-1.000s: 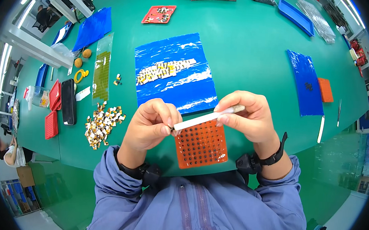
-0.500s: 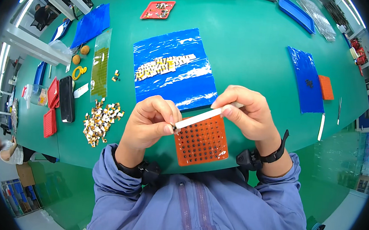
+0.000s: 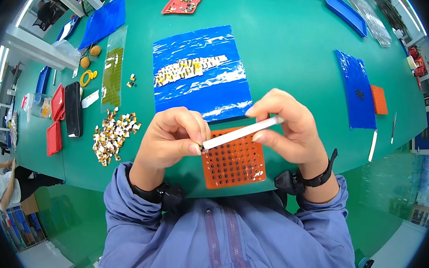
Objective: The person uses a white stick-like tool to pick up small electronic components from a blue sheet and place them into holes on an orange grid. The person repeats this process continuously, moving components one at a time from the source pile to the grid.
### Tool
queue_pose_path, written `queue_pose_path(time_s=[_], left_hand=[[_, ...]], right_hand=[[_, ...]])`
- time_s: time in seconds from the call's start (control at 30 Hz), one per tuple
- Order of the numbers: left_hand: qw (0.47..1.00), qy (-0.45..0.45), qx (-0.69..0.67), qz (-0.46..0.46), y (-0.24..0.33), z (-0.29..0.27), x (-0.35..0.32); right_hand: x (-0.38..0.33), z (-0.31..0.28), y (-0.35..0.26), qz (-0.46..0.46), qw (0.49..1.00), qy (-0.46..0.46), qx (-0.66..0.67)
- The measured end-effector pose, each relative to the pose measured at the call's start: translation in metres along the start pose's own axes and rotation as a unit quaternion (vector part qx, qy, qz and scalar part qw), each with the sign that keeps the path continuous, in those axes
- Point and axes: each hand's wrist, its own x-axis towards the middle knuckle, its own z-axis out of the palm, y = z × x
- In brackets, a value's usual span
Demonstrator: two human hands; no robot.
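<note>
My left hand (image 3: 174,133) is closed in a pinch on a small dark part (image 3: 202,147), mostly hidden by the fingertips. One end of a flat white stick (image 3: 237,133) meets that part. My right hand (image 3: 287,126) has the stick between thumb and index finger, in a loose hold. Just beneath both hands lies an orange tray (image 3: 235,184) with rows of small dark pieces in its holes. Behind it, a blue sheet (image 3: 199,100) carries a cluster of small white-and-gold pieces (image 3: 189,70).
On the left are a loose heap of white-and-gold pieces (image 3: 115,137), a black case (image 3: 73,109) and a yellow-green strip sheet (image 3: 112,77). A red tray (image 3: 182,4) lies at the back. Another blue sheet (image 3: 354,94), an orange block (image 3: 378,99) and tweezers (image 3: 393,127) lie right.
My right thumb and index finger have spread apart around the stick, showing more of its near-hand end. The left pinch stays much the same. The view has shifted slightly.
</note>
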Motion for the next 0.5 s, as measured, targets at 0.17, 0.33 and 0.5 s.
queue_pose_path(time_s=[0.17, 0.33, 0.5], left_hand=[[1.0, -0.001, 0.016, -0.005, 0.001, 0.0, -0.001], [0.999, -0.015, 0.05, -0.006, 0.002, -0.002, 0.001], [1.0, -0.004, 0.016, -0.012, 0.001, -0.002, -0.001]], right_hand=[[-0.003, -0.006, 0.002, -0.003, 0.998, -0.046, -0.031], [-0.005, -0.009, 0.005, -0.016, 0.996, -0.078, -0.04], [-0.004, -0.007, 0.004, -0.014, 0.997, -0.066, -0.033]])
